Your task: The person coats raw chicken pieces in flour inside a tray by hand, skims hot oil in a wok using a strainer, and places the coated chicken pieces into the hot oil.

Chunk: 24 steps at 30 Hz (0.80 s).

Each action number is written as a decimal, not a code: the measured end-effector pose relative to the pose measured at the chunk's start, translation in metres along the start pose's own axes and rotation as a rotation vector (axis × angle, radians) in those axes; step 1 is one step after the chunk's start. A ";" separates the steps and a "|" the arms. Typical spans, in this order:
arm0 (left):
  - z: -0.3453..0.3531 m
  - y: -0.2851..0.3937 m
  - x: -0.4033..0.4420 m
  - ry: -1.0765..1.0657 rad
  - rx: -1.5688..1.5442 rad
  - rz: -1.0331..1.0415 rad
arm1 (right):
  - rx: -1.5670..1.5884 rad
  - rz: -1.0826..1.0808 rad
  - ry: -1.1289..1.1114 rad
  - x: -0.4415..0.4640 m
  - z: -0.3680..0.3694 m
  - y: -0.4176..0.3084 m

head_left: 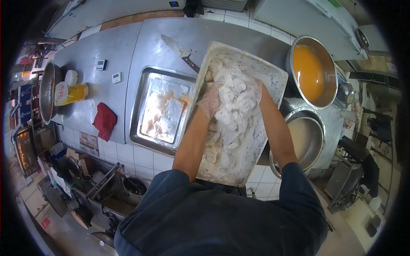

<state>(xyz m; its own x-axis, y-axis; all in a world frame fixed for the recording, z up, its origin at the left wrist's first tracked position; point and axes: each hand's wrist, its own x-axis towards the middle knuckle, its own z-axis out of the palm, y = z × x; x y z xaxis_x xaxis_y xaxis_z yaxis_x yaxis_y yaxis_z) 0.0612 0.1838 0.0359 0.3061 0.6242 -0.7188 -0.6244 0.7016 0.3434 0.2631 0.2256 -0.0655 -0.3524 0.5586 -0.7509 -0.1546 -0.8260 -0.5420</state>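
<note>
A long white tub [279,79] holds white flour and a heap of flour-coated pieces [232,96]. On the heap's left side is my left hand [210,101], in a thin clear glove dusted with flour. My right hand [255,90] is at the heap's right side, its fingers sunk in flour and hidden. Flour also covers the left fingertips, so what either hand grips cannot be made out. Left of the tub lies a metal tray [160,111] with reddish-brown smears and liquid.
A knife [181,52] lies behind the tray. Bowls of orange liquid [308,72] and pale liquid [301,136] stand at the right. Farther left are a red cloth [104,120], two small timers [116,77], a yellow packet [72,93] and a metal bowl [48,91].
</note>
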 end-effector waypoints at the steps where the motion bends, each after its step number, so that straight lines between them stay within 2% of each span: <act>1: -0.007 -0.008 0.017 -0.007 0.028 0.032 | 0.011 -0.021 0.018 -0.005 0.003 -0.002; 2: -0.018 -0.018 0.035 -0.011 0.054 0.063 | -0.029 -0.048 0.051 -0.011 0.007 -0.004; 3: -0.053 -0.044 0.061 -0.153 0.231 0.422 | -0.126 -0.081 0.100 -0.018 0.009 -0.011; 5: -0.069 -0.056 0.060 -0.066 0.396 0.452 | -0.411 -0.153 0.218 -0.035 0.015 -0.026; 8: -0.071 -0.062 0.034 0.165 0.551 0.311 | -1.060 -0.208 0.311 -0.062 0.037 -0.051; 11: -0.084 -0.070 0.028 0.343 0.557 0.136 | -1.818 -0.133 -0.001 -0.061 0.053 -0.055; 14: -0.089 -0.082 0.035 0.518 0.344 0.084 | -1.744 -0.185 0.163 -0.057 0.089 -0.076; 17: -0.058 -0.078 0.014 0.482 -0.046 0.336 | -2.062 -0.423 0.059 0.016 0.075 -0.057; 20: -0.089 -0.097 0.058 0.564 0.005 0.326 | -2.022 -0.462 0.042 0.033 0.092 -0.061; 22: -0.070 -0.088 0.063 0.600 -0.032 0.538 | -1.935 -0.424 0.161 0.031 0.102 -0.056; 23: -0.060 -0.078 0.058 0.584 -0.061 0.540 | -1.888 -0.400 0.222 0.031 0.104 -0.053; 24: -0.049 -0.068 0.053 0.568 -0.090 0.542 | -1.908 -0.411 0.117 0.038 0.101 -0.051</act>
<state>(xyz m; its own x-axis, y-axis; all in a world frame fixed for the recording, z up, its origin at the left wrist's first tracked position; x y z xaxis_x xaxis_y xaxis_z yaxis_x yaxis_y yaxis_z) 0.0846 0.1520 -0.0553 -0.4565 0.5829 -0.6722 -0.6448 0.3038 0.7013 0.1644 0.2818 -0.0282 -0.4959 0.7322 -0.4669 0.8677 0.4388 -0.2336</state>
